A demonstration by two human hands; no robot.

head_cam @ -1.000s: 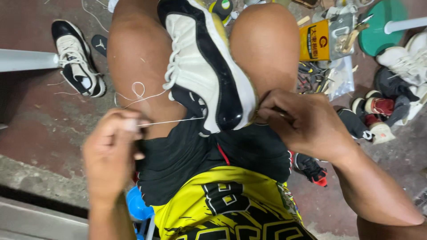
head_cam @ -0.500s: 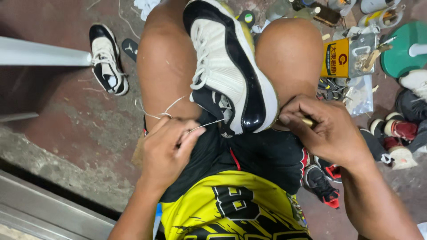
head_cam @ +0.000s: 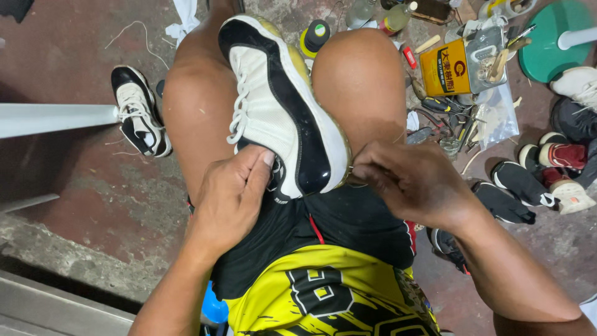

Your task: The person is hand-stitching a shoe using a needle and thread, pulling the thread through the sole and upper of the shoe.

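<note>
A white and black sneaker (head_cam: 280,106) lies wedged between the person's bare knees, its toe pointing away and its heel end near the lap, with the white laces on its left side. The left hand (head_cam: 233,193) presses flat against the heel end of the shoe, fingers (head_cam: 258,162) laid on the white upper, steadying it rather than closing round it. The right hand (head_cam: 413,180) is at the yellowish sole edge by the heel, fingertips pinched together on something too small to tell. Below the hands are black shorts (head_cam: 329,224) and a yellow and black shirt (head_cam: 329,292). On the reddish floor (head_cam: 74,193) to the left lies a second black and white sneaker (head_cam: 140,112) beside a grey metal bar (head_cam: 56,119). To the right sit a yellow tin (head_cam: 444,68), scattered tools (head_cam: 457,124), a green round stool base (head_cam: 550,40) and more shoes (head_cam: 547,168).
</note>
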